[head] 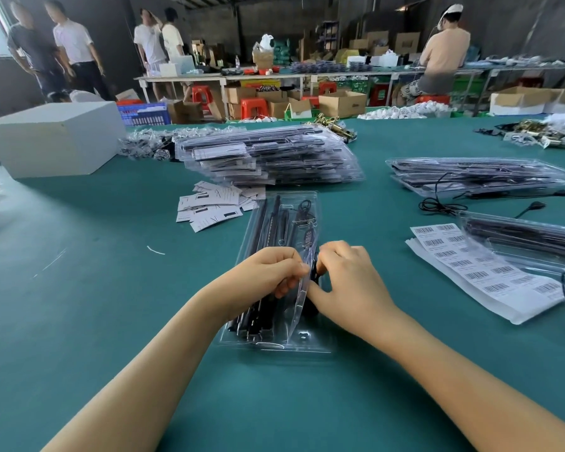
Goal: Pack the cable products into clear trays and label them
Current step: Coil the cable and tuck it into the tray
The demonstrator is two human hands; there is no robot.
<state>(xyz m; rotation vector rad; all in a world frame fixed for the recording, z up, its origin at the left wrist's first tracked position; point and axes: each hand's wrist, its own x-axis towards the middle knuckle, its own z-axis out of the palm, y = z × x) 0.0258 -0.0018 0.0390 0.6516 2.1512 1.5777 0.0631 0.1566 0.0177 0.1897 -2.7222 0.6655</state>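
Observation:
A clear tray (261, 220) lies lengthwise on the green table (95, 288) in front of me, with black strips and a coiled black cable (304, 207) inside. My left hand (268, 272) pinches the raised clear ridge in the tray's middle. My right hand (346, 272) has its fingers curled round a small black cable part at the same spot. Loose white paper cards (209, 207) lie just beyond the tray. A barcode label sheet (483, 272) rests to the right.
A tall stack of packed trays (268, 158) sits behind the cards. More trays (480, 174) and loose black cables (444, 203) are at the right. A white box (53, 138) stands far left. Several people stand or sit at benches in the background.

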